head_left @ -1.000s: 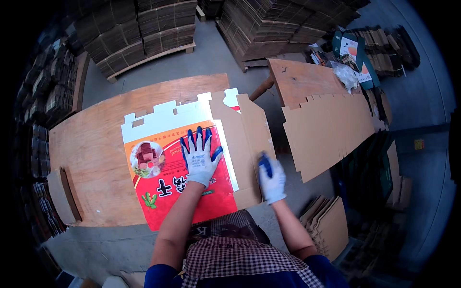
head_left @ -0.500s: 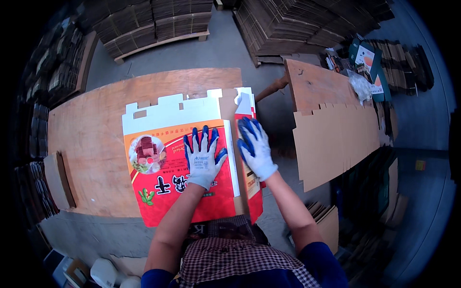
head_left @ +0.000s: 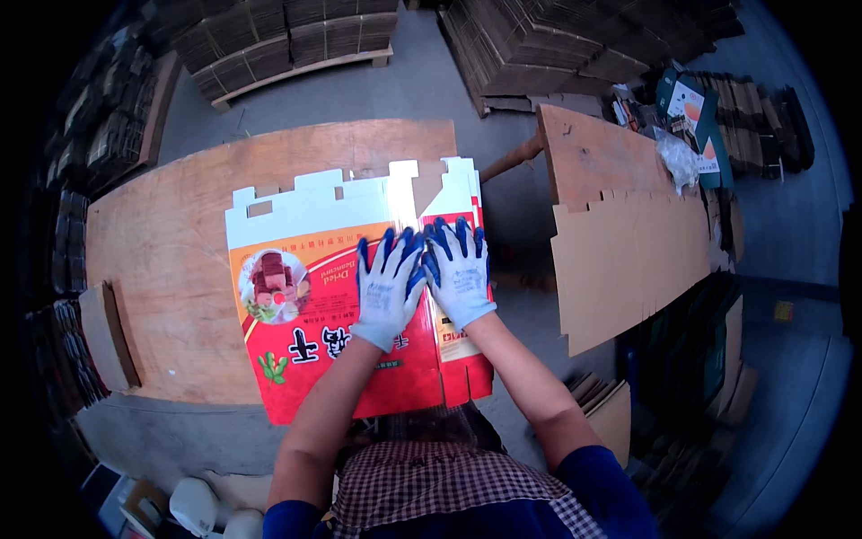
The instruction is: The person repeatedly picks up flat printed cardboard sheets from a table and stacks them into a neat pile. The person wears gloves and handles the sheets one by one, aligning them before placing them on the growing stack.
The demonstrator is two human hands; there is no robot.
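A flat printed carton, red and orange with a food picture and white notched flaps at its far side, lies on a wooden table. Both my hands wear white gloves with blue-coated fingers. My left hand rests flat on the carton's main panel, fingers stretched out. Right beside it, my right hand presses flat on the narrow right panel, which is folded over onto the carton. The two thumbs nearly meet at the seam between these panels.
The wooden table reaches out left and beyond the carton. At the right, a second wooden table carries a plain brown cardboard sheet and crumpled clear plastic. Bundled cardboard stacks stand on pallets at the back.
My right hand has moved left, and the narrow right panel, tilted up before, now lies flat over the carton. My left hand has shifted slightly right, toward the seam.
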